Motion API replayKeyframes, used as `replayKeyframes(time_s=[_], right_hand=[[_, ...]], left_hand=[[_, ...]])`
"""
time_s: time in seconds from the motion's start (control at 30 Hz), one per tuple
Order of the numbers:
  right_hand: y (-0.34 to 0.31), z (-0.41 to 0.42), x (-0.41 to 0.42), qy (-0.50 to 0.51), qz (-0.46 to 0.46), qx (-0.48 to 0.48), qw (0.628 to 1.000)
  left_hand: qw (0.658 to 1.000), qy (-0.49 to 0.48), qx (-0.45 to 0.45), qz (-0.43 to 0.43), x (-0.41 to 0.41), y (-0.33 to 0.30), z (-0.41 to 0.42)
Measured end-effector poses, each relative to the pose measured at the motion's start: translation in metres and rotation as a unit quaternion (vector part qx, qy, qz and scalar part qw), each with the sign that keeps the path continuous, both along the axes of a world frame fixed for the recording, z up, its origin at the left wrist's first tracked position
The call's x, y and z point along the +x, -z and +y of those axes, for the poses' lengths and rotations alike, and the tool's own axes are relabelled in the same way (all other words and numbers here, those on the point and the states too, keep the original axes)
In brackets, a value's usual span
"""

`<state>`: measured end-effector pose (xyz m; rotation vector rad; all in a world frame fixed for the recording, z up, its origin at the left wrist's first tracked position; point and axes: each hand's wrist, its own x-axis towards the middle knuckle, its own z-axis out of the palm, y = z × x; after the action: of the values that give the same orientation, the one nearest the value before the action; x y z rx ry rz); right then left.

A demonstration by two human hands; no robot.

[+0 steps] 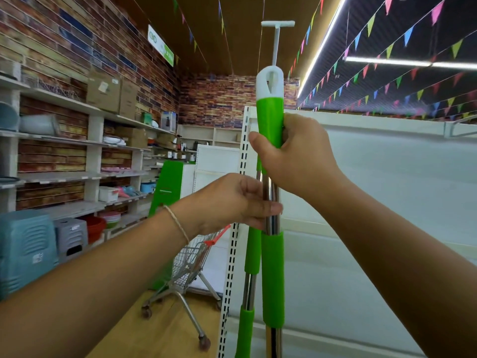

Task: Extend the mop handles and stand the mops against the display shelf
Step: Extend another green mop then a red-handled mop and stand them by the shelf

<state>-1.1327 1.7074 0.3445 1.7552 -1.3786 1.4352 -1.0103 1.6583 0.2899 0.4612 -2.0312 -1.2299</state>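
Observation:
I hold a mop handle [272, 275] upright in front of me; it is a chrome pole with green sleeves and a green grip topped by a white cap. My right hand [291, 156] is closed around the upper green grip. My left hand [232, 200] pinches the chrome section just below. A second mop handle [249, 285], also chrome and green, stands just to the left and behind, next to the white display shelf [387, 177] and its perforated upright. The mop heads are out of view below.
A wire shopping cart [188, 264] stands on the wooden floor at lower centre-left. Wall shelves [77, 177] with boxes, bowls and plastic stools line the left side. A white T-shaped hanger [277, 34] rises above the handle top.

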Motion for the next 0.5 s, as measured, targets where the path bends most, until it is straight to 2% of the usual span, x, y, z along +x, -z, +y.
replayKeyframes(time_s=[0.17, 0.5], right_hand=[[-0.002, -0.003, -0.001, -0.003, 0.006, -0.009, 1.0], [-0.005, -0.013, -0.006, -0.049, -0.001, -0.036, 0.998]], left_hand=[[0.999, 0.035, 0.0, 0.002, 0.001, 0.003, -0.009], [0.998, 0.036, -0.059, -0.005, 0.002, -0.001, -0.016]])
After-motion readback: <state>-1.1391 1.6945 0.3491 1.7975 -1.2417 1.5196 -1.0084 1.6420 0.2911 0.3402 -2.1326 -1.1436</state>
